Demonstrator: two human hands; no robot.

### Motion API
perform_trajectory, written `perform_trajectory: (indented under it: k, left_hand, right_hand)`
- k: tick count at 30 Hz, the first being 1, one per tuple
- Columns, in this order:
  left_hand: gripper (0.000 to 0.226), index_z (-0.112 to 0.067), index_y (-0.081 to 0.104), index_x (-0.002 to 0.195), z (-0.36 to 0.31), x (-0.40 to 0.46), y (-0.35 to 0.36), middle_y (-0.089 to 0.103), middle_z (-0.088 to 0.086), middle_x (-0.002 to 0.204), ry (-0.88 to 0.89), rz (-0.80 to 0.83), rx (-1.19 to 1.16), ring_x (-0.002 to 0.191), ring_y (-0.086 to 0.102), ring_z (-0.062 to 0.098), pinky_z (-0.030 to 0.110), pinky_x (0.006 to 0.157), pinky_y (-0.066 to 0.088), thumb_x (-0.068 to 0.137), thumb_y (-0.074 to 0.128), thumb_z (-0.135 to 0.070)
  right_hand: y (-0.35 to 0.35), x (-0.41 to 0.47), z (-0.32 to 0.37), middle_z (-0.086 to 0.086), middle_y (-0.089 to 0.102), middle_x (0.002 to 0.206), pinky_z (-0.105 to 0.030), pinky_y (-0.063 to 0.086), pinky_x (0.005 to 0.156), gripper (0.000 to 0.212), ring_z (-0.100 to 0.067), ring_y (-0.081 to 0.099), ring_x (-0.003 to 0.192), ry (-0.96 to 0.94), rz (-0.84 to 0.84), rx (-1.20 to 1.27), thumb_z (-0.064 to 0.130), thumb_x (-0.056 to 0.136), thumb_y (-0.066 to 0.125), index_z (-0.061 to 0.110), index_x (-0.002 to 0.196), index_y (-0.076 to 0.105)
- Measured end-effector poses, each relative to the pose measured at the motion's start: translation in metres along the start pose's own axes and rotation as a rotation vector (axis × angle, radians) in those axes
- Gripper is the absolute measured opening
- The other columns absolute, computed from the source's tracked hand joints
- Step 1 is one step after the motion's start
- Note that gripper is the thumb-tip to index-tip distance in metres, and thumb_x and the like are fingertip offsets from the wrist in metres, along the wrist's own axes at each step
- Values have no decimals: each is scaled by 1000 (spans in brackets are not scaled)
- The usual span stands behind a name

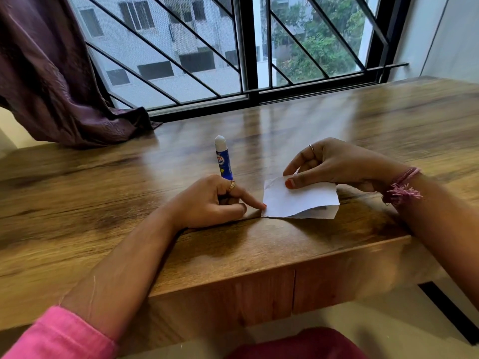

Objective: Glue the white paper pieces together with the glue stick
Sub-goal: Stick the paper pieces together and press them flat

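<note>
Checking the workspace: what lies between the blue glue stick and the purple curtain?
Head view: only bare wooden table between the blue glue stick and purple curtain.

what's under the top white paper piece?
The right hand pinches the top white paper piece and lifts its far side. Under its near edge a second white piece shows, lying on the wooden table. How far they overlap is hidden, as is any glue.
</note>
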State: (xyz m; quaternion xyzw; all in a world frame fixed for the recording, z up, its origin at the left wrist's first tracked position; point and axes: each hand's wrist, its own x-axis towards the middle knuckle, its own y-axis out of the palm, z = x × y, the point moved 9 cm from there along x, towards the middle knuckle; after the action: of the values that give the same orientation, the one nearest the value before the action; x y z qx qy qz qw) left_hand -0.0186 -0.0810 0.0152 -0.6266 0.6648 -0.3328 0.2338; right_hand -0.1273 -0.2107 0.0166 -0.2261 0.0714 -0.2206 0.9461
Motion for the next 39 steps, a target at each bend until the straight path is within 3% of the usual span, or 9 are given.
perform_trajectory:
  k: [6,10,16,19,23,29,33,39]
  left_hand:
    - [29,-35,74,102,-2,1,1,54,22,62,14,-1,45,53,46,33,31,52,33,83,57,-20]
    - [28,-32,74,102,-4,2,2,56,23,61,45,-8,77,52,46,32,25,50,33,84,59,-17]
    - [24,-31,74,102,-4,2,3,56,24,63,49,-15,55,54,47,35,31,51,33,85,60,-22]
    - [24,-31,75,101,-4,1,3,55,23,64,48,-21,42,54,46,34,33,51,32,83,58,-30]
    - [24,-29,75,101,-3,1,3,53,25,62,33,-25,31,51,43,32,30,50,30,84,59,-24]
    - [25,-26,75,102,-4,1,3,54,23,61,33,-23,51,50,42,24,26,50,30,84,59,-24]
    - [24,-28,75,101,-3,2,3,54,25,62,38,-25,41,52,44,34,33,51,31,83,59,-22]
    - [24,-31,74,101,-4,1,4,55,24,59,40,-12,47,52,45,35,28,50,32,84,59,-22]
  right_hand:
    - [0,0,0,-7,76,87,-26,59,62,49,-20,72,77,5,-4,-1,37,52,82,15,94,74]
    - [-1,0,0,-7,76,87,-25,59,61,47,-18,72,75,5,-15,-4,37,54,82,15,94,74]
    - [-7,-4,0,-5,76,84,-19,53,52,38,-13,72,70,10,-45,10,31,61,81,15,95,73]
    - [-13,-7,1,-4,76,83,-17,51,51,41,-11,71,69,3,-66,24,31,60,81,15,96,72]
    - [-19,-11,0,-9,76,89,-21,53,56,47,-13,68,72,5,-75,24,38,54,82,18,95,73]
    - [-33,-23,-6,-4,75,79,-15,49,50,45,-5,64,62,0,-88,-5,37,52,84,18,92,75]
    - [-37,-28,-2,-4,76,78,-15,49,49,45,-8,69,65,-12,-85,-57,35,52,82,18,93,74]
    - [-31,-24,4,1,75,74,-14,49,50,39,-4,68,65,14,-49,-100,31,57,80,18,93,73]
